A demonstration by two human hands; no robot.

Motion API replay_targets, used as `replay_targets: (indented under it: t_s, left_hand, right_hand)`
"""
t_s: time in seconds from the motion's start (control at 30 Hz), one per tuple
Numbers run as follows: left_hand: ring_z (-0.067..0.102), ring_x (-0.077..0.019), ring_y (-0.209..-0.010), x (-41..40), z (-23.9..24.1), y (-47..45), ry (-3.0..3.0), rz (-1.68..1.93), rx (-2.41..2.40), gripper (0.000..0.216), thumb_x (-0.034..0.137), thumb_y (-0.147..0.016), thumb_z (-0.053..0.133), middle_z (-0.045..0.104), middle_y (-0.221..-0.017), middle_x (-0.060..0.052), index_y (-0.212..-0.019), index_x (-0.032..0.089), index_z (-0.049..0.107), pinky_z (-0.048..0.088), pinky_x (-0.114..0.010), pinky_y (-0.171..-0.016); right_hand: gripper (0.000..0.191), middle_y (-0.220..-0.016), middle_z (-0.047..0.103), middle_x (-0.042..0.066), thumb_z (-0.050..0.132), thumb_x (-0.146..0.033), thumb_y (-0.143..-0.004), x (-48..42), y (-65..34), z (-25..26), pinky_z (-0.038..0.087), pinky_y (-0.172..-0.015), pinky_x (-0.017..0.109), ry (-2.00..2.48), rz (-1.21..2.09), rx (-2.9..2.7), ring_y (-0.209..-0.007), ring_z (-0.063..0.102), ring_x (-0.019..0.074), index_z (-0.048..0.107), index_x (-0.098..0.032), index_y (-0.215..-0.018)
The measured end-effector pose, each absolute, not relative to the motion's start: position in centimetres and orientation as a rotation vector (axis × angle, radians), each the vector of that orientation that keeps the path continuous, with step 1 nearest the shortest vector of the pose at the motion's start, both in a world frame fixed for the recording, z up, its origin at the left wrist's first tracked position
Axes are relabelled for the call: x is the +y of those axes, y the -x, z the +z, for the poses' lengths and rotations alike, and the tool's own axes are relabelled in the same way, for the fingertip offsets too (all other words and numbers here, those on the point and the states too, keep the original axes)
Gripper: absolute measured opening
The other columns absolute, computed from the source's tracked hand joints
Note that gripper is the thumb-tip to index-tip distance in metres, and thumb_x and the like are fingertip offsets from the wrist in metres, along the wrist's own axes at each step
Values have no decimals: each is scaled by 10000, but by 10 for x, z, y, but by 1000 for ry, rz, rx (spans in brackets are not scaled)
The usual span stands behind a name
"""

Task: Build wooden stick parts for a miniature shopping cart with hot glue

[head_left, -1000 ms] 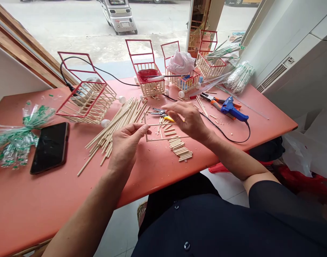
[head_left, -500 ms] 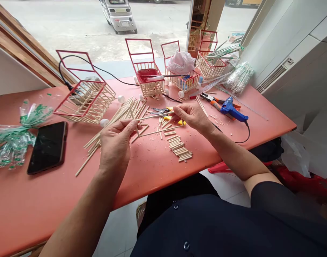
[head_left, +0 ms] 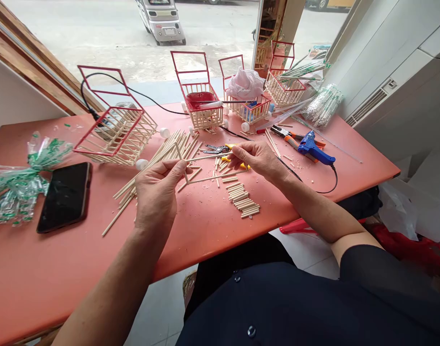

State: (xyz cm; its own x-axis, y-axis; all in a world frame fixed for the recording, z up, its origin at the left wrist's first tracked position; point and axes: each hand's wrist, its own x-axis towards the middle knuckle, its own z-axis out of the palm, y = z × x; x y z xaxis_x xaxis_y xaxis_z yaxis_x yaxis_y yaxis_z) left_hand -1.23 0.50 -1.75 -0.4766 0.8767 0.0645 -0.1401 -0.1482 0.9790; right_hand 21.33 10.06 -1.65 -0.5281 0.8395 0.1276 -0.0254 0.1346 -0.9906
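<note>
A grey object, hard to make out through the bars, is held in the large left cart (head_left: pixel 127 132). A red tub (head_left: pixel 195 99) is held in the middle cart (head_left: pixel 207 118); a white bag (head_left: pixel 245 82) is piled in the cart beside it. The stick frame (head_left: pixel 208 156) is pinched by the left hand (head_left: pixel 157 187) and right hand (head_left: pixel 257 158), thumbs against fingers, and is suspended between them.

No text, brand or number can be read. A small red mark (head_left: pixel 159 26) is seen on the vehicle (head_left: pixel 164 18) outside, too small to be made out, as is anything on its pale plate (head_left: pixel 169 31). Green marks are borne by the plastic wrappers (head_left: pixel 43 161) and the wrapped bundle (head_left: pixel 322 103) on the bench (head_left: pixel 205 221); no words can be distinguished.
</note>
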Motion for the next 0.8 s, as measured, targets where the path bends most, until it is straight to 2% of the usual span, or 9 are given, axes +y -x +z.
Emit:
replay_targets:
  t_s: [0.23,0.4,0.53,0.7,0.8]
  left_hand:
    - [619,-161,-746,6,-22,17,-969,1654,1497,124,316,-727,877,755,-719,-20,-740,208,819,481,-351,-830]
    - [622,-171,-755,5,-24,20,-1066,1632,1532,130,294,-809,835,742,-729,-20,-735,197,792,488,-359,-854]
    - [596,-157,-729,6,-22,17,-976,1675,1481,120,274,-750,872,706,-691,-7,-716,197,787,490,-356,-853]
    - [605,-158,-727,7,-20,16,-827,1678,1419,249,335,-607,966,682,-663,6,-713,211,777,508,-360,-837]
    - [598,-159,-717,8,-20,16,-840,1665,1420,291,374,-582,989,691,-663,6,-704,222,773,516,-372,-841]
  right_hand:
    - [659,-794,835,69,782,-820,-885,101,-214,-16,625,-673,233,800,1444,-1732,-681,744,114,808,-161,-889]
    - [621,-779,829,64,802,-780,-900,99,-213,-18,621,-662,231,782,1446,-1706,-679,745,114,812,-160,-889]
    - [622,-771,826,70,811,-769,-900,98,-211,-20,621,-669,225,762,1466,-1698,-678,749,109,824,-147,-888]
    - [658,-770,831,68,824,-809,-846,98,-209,-21,626,-663,229,795,1462,-1682,-680,748,117,826,-152,-871]
    - [648,-779,834,68,815,-810,-859,97,-210,-21,635,-668,239,803,1460,-1686,-687,749,121,826,-162,-868]
